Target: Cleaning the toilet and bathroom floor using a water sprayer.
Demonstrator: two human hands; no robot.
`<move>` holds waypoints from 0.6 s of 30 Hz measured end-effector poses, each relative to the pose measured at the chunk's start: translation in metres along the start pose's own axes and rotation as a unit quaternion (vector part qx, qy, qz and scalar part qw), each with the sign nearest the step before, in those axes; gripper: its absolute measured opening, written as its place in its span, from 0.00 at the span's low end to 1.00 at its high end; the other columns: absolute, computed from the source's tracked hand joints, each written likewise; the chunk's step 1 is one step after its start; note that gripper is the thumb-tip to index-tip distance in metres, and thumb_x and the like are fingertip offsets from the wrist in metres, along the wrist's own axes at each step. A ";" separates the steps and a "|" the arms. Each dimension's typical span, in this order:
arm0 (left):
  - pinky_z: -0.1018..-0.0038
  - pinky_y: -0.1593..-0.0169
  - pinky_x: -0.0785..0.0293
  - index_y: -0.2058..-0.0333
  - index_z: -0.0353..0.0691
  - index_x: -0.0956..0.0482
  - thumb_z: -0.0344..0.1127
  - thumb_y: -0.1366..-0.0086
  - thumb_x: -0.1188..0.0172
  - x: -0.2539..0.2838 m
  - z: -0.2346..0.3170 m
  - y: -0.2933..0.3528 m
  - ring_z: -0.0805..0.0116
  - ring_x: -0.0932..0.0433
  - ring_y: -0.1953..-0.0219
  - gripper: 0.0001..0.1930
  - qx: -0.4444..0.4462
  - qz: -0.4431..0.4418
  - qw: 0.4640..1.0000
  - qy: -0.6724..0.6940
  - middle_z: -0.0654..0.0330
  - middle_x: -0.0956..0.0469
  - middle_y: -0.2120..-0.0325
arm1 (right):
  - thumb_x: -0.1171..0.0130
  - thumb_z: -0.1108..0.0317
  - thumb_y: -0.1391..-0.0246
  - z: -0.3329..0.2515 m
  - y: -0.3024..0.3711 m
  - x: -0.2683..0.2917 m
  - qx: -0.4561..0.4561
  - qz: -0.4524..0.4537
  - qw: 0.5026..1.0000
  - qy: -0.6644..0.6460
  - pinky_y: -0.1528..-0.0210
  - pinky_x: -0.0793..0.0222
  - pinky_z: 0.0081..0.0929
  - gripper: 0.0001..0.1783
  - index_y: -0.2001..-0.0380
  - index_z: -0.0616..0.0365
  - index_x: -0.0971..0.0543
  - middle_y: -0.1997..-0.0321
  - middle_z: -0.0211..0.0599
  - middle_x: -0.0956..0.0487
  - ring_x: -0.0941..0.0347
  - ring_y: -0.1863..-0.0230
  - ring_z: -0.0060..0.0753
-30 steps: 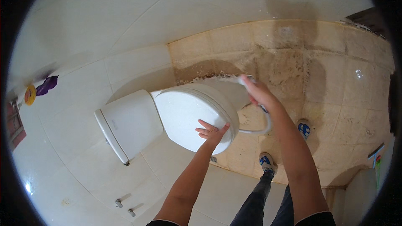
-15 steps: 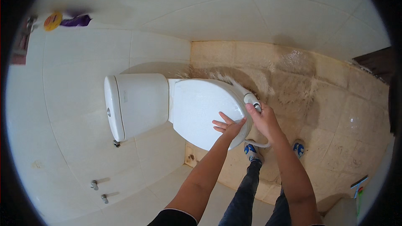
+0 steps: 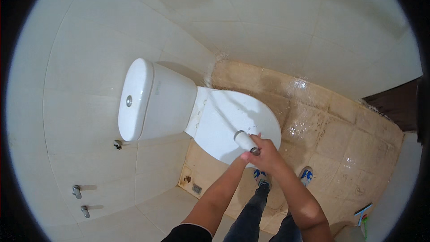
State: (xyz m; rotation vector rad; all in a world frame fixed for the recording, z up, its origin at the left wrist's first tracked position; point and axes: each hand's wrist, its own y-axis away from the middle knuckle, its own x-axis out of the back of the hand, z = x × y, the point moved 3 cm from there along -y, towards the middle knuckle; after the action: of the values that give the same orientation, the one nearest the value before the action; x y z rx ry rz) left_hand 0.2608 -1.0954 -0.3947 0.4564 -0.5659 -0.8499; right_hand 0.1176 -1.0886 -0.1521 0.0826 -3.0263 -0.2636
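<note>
Sprayer [image 3: 244, 140]: one, above the front of one toilet lid [image 3: 265, 125], right hand [image 3: 265, 156] closed round it. Left hand [image 3: 242, 162] mostly hidden; opening and grip cannot be told. Shoes [image 3: 306, 176]: two. Earlier: left hand spread on lid, water jet [image 3: 222, 115] beyond its edge; now jet crosses lid.

Soft light, glare on floor [image 3: 336, 141], dark rim

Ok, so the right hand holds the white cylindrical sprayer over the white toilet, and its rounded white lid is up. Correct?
One fix: the rounded white lid is down, not up, per the head view. Rest stands: right hand holds the white cylindrical sprayer over the white toilet.
</note>
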 end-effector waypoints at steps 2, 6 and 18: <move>0.68 0.48 0.54 0.54 0.41 0.41 0.43 0.48 0.52 0.021 0.015 0.038 0.57 0.48 0.49 0.23 -0.098 0.103 0.974 0.175 0.47 0.46 0.52 | 0.47 0.60 0.60 -0.033 -0.014 -0.006 0.051 0.004 0.997 0.055 0.80 0.40 0.17 0.22 0.64 0.64 0.35 0.84 0.30 0.31 0.38 0.82 0.17; 0.65 0.50 0.51 0.62 0.40 0.33 0.42 0.52 0.48 0.050 -0.020 0.161 0.51 0.44 0.53 0.19 -0.024 0.305 0.939 -0.160 0.45 0.38 0.59 | 0.46 0.58 0.60 -0.057 -0.042 -0.008 -0.072 0.209 0.963 -0.152 0.82 0.41 0.20 0.23 0.68 0.69 0.33 0.86 0.33 0.31 0.38 0.84 0.22; 0.68 0.61 0.37 0.65 0.36 0.32 0.40 0.48 0.59 -0.023 -0.227 0.433 0.60 0.32 0.66 0.16 0.150 0.042 0.965 -0.211 0.53 0.30 0.69 | 0.48 0.59 0.58 -0.165 -0.039 -0.056 -0.113 0.115 0.982 -0.100 0.86 0.45 0.14 0.19 0.66 0.63 0.33 0.88 0.26 0.35 0.42 0.87 0.16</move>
State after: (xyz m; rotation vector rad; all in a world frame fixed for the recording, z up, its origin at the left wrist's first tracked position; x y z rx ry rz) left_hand 0.6367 -0.7912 -0.3213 0.5258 -1.1111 -0.7857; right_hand 0.1924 -1.1511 -0.0028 -0.3275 -3.1351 -0.6255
